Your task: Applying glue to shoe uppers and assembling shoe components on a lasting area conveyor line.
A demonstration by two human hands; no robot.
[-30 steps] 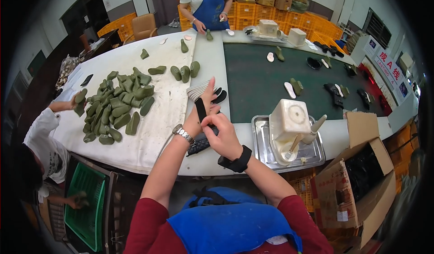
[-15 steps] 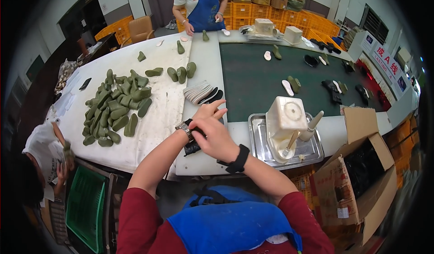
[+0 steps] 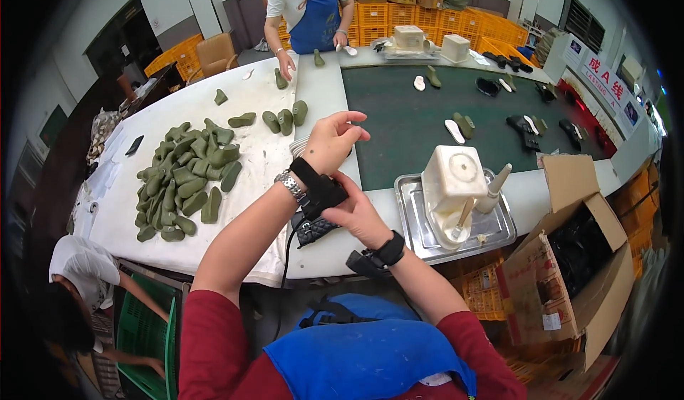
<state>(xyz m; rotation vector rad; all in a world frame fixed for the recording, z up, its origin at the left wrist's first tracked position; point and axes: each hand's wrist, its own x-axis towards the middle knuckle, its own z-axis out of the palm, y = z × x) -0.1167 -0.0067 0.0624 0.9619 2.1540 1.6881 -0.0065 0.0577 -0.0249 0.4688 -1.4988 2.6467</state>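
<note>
My left hand (image 3: 330,142) is raised over the near table edge, its fingers stretched forward and slightly bent, holding nothing. On its wrist are a silver watch (image 3: 288,184) and a black strap carrying a small black device (image 3: 322,195). My right hand (image 3: 356,217) grips that device between thumb and fingers; the fingertips are partly hidden behind it. A black wristband (image 3: 388,249) sits on my right wrist. Below the hands lies a black quilted shoe upper (image 3: 313,232) with a buckle. Mostly hidden behind my left hand is a stack of pale insoles (image 3: 299,147).
Green shoe lasts (image 3: 187,179) lie heaped on the white cloth. A metal tray (image 3: 410,215) at right holds a white container (image 3: 453,183). Beyond runs a green belt (image 3: 388,140) with shoe parts. An open carton (image 3: 527,286) stands right. Co-workers stand far and crouch left beside a green crate (image 3: 146,329).
My left hand has lifted and turned, bringing the device into view; my right hand has shifted down and right onto it. The left co-worker now reaches into the crate; the far one reaches toward a last.
</note>
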